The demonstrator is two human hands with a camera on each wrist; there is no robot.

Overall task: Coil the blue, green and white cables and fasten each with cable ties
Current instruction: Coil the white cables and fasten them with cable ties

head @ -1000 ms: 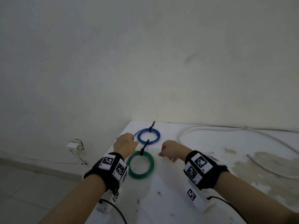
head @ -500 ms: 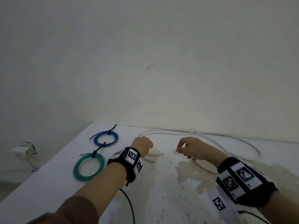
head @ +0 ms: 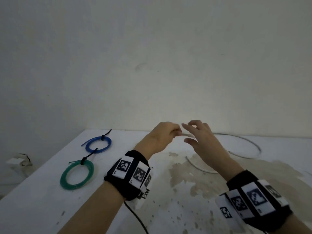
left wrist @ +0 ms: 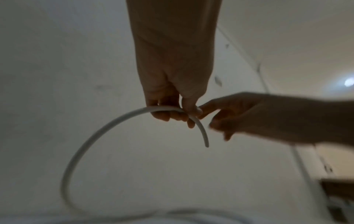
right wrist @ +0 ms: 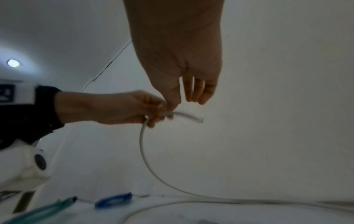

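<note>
My left hand (head: 172,133) is raised above the table and pinches the white cable (left wrist: 122,119) just short of its free end. From there the cable arcs down to loose loops on the table (head: 253,146). My right hand (head: 195,134) hovers right beside that end with fingers spread and straight, its thumb (right wrist: 172,98) close to the cable tip (right wrist: 189,116). At the table's left lie the blue coil (head: 109,143) and the green coil (head: 72,186), each bound by a black cable tie (head: 83,161).
The white table (head: 42,200) has a large stained patch (head: 194,179) under my right forearm. Its left edge drops off beside the green coil. A wall socket (head: 18,161) sits low on the left, and a plain wall stands close behind the table.
Both hands left the green coil and moved right to the white cable. My left hand lifted its end off the table, and my right hand's fingers spread open.
</note>
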